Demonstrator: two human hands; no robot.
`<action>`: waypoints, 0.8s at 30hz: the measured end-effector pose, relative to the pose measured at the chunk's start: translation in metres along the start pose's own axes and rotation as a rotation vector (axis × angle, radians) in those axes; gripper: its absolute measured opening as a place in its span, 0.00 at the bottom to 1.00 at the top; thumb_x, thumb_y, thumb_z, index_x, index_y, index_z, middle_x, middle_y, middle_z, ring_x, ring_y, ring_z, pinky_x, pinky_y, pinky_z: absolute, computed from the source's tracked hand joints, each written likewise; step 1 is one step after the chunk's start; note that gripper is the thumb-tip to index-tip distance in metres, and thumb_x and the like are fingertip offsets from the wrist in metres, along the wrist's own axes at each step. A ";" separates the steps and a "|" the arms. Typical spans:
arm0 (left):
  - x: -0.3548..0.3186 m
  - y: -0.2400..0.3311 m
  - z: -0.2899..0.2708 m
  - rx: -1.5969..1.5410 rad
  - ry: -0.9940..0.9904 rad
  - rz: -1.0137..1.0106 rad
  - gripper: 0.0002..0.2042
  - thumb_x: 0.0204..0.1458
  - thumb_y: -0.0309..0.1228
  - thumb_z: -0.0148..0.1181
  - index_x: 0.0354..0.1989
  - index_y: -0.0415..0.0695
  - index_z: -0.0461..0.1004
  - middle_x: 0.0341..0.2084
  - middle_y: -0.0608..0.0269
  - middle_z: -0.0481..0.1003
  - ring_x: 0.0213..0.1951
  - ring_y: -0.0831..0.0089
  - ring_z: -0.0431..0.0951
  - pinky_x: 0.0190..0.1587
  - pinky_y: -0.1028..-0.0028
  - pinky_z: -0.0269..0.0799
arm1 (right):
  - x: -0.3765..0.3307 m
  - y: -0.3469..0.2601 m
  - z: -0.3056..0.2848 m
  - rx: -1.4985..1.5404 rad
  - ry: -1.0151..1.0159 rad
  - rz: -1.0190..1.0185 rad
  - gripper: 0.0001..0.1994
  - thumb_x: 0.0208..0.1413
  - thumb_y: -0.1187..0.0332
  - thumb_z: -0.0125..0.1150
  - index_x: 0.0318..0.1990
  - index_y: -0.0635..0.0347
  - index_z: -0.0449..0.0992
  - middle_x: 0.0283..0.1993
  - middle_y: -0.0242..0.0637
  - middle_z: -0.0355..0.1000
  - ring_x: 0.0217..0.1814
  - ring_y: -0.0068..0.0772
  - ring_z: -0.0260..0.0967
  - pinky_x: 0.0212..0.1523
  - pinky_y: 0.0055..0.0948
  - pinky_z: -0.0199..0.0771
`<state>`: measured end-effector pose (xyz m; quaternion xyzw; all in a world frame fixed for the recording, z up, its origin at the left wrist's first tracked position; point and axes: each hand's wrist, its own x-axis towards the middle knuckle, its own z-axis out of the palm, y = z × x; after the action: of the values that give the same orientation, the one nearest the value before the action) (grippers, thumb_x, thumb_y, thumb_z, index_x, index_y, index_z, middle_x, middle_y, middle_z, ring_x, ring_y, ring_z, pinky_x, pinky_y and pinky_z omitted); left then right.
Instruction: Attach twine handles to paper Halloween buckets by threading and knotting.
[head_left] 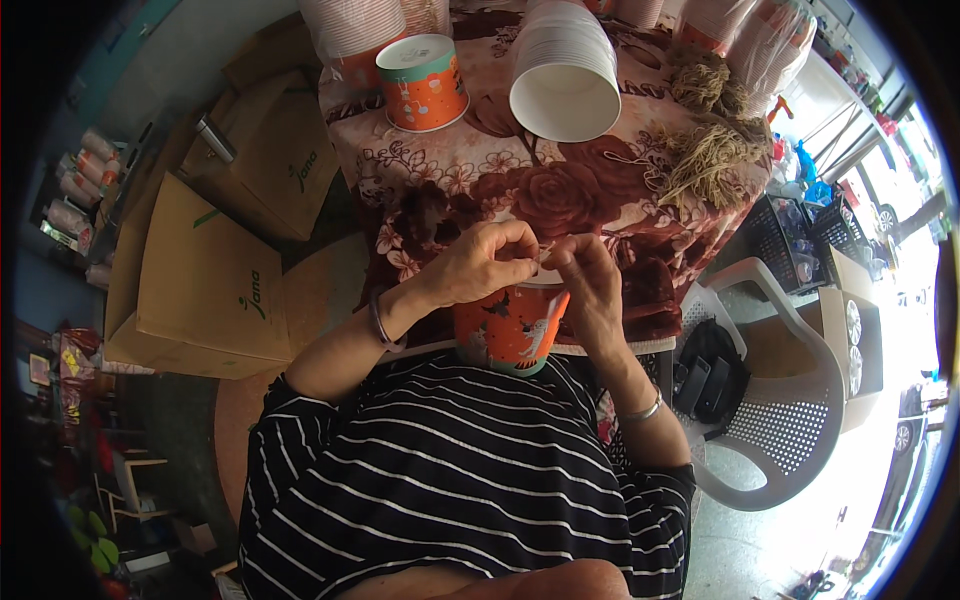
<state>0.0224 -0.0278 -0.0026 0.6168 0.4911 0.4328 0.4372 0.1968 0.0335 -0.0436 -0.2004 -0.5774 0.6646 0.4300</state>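
Both my hands, left (pixel 478 265) and right (pixel 590 285), pinch at the rim of the orange cup (pixel 510 325). One finished cup (pixel 422 82) stands on the counter (pixel 470 190); white stack (pixel 565 70) untouched.

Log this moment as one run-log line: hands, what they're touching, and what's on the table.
left hand: pinching rim of orange paper cup | right hand: pinching same rim | table: white cup stack, twine bundle
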 end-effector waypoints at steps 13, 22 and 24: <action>0.001 -0.004 0.001 -0.159 -0.001 -0.065 0.04 0.53 0.25 0.56 0.35 0.39 0.71 0.29 0.71 0.71 0.33 0.86 0.70 0.37 0.83 0.67 | 0.012 -0.029 -0.017 -0.658 -0.015 -0.279 0.09 0.55 0.70 0.60 0.41 0.63 0.75 0.33 0.32 0.74 0.27 0.15 0.66 0.28 0.19 0.66; -0.003 -0.011 0.001 -0.036 0.105 0.068 0.05 0.52 0.26 0.58 0.33 0.37 0.72 0.26 0.68 0.73 0.31 0.83 0.72 0.35 0.80 0.69 | 0.000 -0.030 -0.002 -0.436 -0.135 0.045 0.09 0.51 0.74 0.63 0.39 0.64 0.75 0.32 0.30 0.73 0.29 0.17 0.66 0.31 0.17 0.68; -0.006 -0.011 0.002 0.034 0.131 0.118 0.05 0.52 0.26 0.58 0.33 0.37 0.72 0.26 0.67 0.73 0.30 0.81 0.73 0.34 0.79 0.69 | -0.001 -0.030 -0.001 -0.563 -0.128 -0.056 0.07 0.51 0.75 0.62 0.38 0.64 0.75 0.32 0.29 0.73 0.30 0.16 0.66 0.30 0.17 0.66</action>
<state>0.0209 -0.0330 -0.0139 0.6223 0.4886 0.4888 0.3675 0.2080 0.0321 -0.0159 -0.2535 -0.7703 0.4773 0.3384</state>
